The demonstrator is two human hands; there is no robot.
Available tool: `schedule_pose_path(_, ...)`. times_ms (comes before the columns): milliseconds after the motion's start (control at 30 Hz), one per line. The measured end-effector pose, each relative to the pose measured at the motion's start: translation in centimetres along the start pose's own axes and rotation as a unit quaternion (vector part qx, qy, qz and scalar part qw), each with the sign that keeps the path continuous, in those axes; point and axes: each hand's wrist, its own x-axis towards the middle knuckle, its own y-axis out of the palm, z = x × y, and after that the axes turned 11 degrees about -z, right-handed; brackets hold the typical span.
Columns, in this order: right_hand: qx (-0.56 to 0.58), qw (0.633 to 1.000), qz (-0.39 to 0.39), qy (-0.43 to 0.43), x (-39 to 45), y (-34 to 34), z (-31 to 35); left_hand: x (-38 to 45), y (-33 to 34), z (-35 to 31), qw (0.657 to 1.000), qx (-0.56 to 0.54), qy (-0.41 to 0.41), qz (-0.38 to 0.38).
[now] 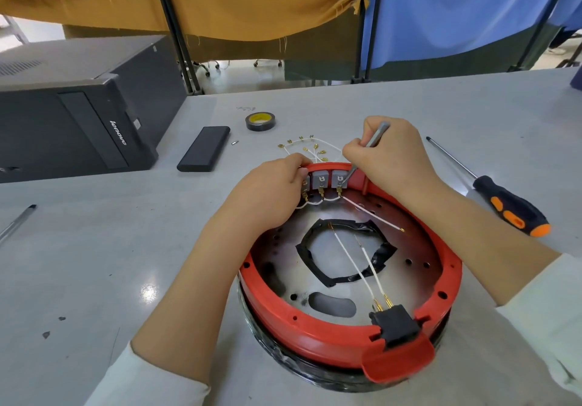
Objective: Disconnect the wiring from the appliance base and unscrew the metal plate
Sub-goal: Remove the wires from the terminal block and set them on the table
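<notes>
Wiring step: my left hand (271, 188) pinched the far-rim terminal blocks (321, 180) while my right hand (390, 160) gripped tweezers (368, 150); next, pulling the connector free.

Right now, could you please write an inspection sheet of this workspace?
Surface: grey table, scuffed.
Job's things: round red plastic appliance base with metal plate inside; grey switch blocks on far rim.
Clutter: black-orange screwdriver, black tape roll, flat black box, pen.
Grippers: left hand grips rim; right hand holds thin metal tool.
Cables: white wires, loose wires behind.
Surroundings: black computer, curtains.
</notes>
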Motion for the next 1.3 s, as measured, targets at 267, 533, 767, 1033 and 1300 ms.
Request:
schedule_pose_path(267, -0.035, 0.999, 0.014, -0.038, -0.2, 0.2, -0.1, 0.0, 0.0, 0.0, 1.000, -0.012, -0.011, -0.015)
schedule_pose_path(533, -0.063, 0.990, 0.043, -0.119, -0.7, 0.0, 0.2, 0.1, 0.1, 0.1, 1.000, 0.009, -0.002, -0.015)
schedule_pose_path(767, -0.059, 0.994, 0.049, -0.076, -0.6, 0.1, 0.4, 0.0, 0.1, 0.1, 1.000, 0.015, -0.002, -0.015)
schedule_pose_path(1033, -0.064, 0.994, 0.087, 0.016, 0.7, 0.3, 0.9, -0.1, 0.1, 0.0, 1.000, 0.017, -0.004, -0.013)
schedule_pose_path(1300, -0.063, 0.996, 0.012, -0.060, -0.7, 0.2, 0.6, -0.1, 0.1, -0.1, 1.000, 0.022, -0.001, -0.015)
